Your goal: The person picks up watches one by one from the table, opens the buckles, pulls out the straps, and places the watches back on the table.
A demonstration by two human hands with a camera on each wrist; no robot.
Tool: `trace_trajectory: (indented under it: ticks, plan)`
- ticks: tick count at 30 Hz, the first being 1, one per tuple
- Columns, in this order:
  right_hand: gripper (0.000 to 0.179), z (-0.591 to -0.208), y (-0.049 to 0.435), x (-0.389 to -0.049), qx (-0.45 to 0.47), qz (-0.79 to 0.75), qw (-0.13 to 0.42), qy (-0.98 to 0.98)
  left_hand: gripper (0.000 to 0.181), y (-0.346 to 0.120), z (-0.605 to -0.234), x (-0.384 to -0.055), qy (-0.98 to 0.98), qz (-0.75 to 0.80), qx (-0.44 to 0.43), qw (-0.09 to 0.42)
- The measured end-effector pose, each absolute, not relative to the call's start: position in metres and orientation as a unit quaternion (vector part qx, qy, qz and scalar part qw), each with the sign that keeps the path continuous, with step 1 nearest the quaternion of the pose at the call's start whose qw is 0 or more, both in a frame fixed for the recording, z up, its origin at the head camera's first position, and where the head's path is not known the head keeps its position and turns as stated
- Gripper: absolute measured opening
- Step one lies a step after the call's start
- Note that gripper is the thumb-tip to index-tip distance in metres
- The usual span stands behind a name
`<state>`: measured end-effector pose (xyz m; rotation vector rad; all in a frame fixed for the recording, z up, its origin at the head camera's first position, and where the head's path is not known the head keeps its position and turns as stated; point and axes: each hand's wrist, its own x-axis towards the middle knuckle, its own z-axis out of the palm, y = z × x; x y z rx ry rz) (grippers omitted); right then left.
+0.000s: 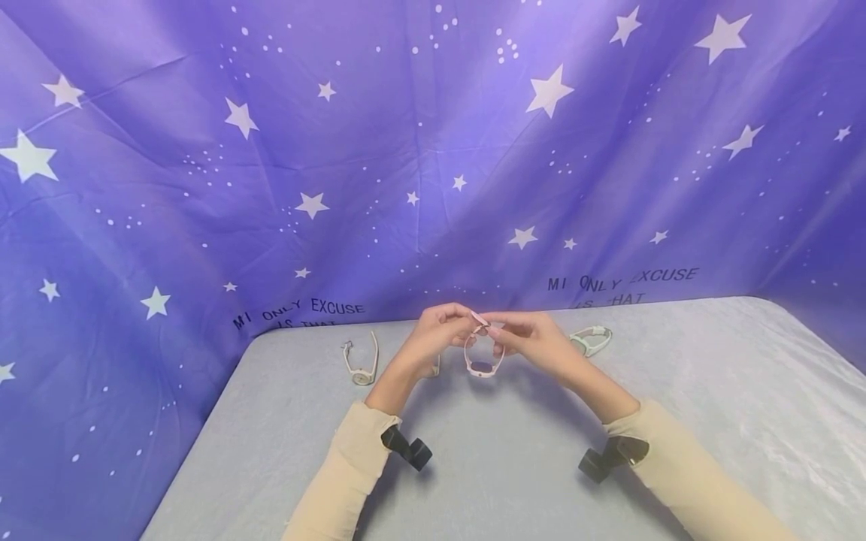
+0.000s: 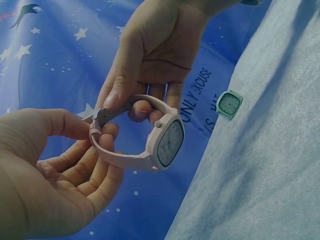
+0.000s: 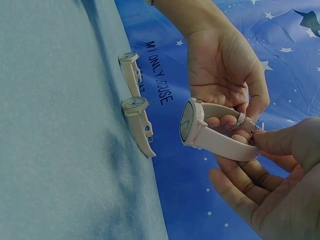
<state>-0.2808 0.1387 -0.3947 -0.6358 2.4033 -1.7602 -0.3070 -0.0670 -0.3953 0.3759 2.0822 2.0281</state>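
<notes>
Both hands hold a pale pink wristwatch (image 1: 482, 368) above the table, its dial hanging below and its strap bent into a loop. The left hand (image 1: 440, 330) pinches the strap near the buckle between thumb and fingers, other fingers curled beneath, as the left wrist view shows. From the other side the right hand (image 1: 534, 338) pinches the strap's end, thumb on top, close to the left fingertips. In the left wrist view the watch's squarish case (image 2: 167, 142) faces right, its crown showing. The strap ends meet at the buckle, partly hidden by the fingers.
A cream watch (image 1: 361, 376) lies on the grey cloth-covered table (image 1: 501, 466) at left. A second light watch (image 3: 135, 105) is mostly hidden behind the left hand in the head view. Behind the right hand lies a mint-green watch (image 1: 594, 340). A purple starry curtain (image 1: 419, 150) hangs behind.
</notes>
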Motion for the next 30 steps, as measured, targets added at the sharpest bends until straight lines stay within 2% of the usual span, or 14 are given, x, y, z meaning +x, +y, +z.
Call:
trace_trajectory:
  ticks: [19, 30]
  plan:
    - [0.04, -0.3942, 0.1387, -0.2819, -0.197, -0.577, 0.066, 0.79, 0.016, -0.0686, -0.3949, -0.3077, 0.714, 0.682, 0.118, 0.103]
    - [0.035, -0.3945, 0.1388, -0.2814, -0.173, -0.598, 0.071, 0.779, 0.013, -0.0719, -0.3922, -0.3075, 0.717, 0.682, 0.114, 0.09]
